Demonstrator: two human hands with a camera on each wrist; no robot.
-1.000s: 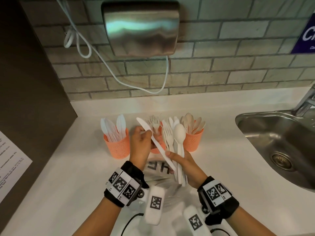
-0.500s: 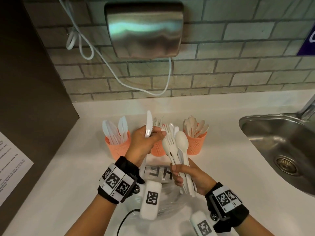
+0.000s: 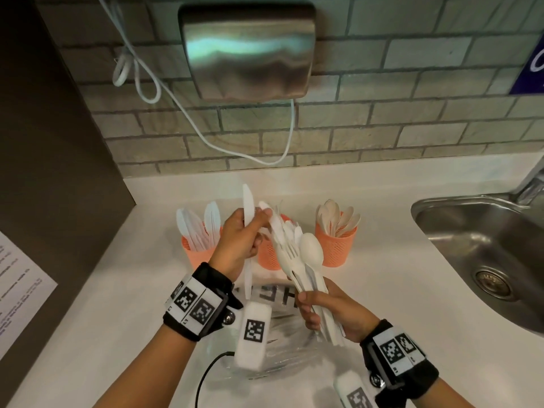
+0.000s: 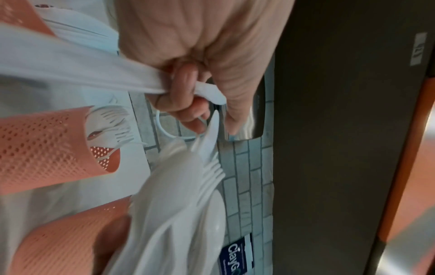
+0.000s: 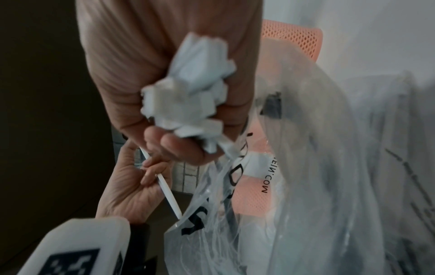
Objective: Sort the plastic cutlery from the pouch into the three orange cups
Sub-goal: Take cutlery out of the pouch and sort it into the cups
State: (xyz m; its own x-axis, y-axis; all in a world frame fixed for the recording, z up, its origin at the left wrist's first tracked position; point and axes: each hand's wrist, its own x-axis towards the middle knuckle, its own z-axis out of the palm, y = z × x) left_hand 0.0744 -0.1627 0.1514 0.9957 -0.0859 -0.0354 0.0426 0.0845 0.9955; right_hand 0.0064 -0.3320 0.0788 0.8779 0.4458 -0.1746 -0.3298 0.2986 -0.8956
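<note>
My left hand (image 3: 243,241) grips a white plastic knife (image 3: 247,206) upright, blade up, in front of the cups. Its fingertips also touch the tip of a second knife (image 3: 269,213) that sticks out of the bundle. My right hand (image 3: 329,310) holds that bundle of white forks, a spoon and knives (image 3: 306,257) by the handles; their cut ends (image 5: 188,93) show in the right wrist view. Three orange mesh cups stand in a row: the left cup (image 3: 197,256) with knives, the middle cup (image 3: 269,259) with forks, the right cup (image 3: 337,247) with spoons. The clear pouch (image 3: 282,343) lies under my wrists.
A steel sink (image 3: 482,254) is sunk into the white counter (image 3: 382,304) at the right. A dark panel (image 3: 53,172) bounds the left side. A metal hand dryer (image 3: 250,51) with a white cord hangs on the brick wall behind the cups.
My left hand drew one knife out of the right hand's bundle and turned it upright. Its fingertips now touch a second knife's tip. The bundle has tilted towards the left hand.
</note>
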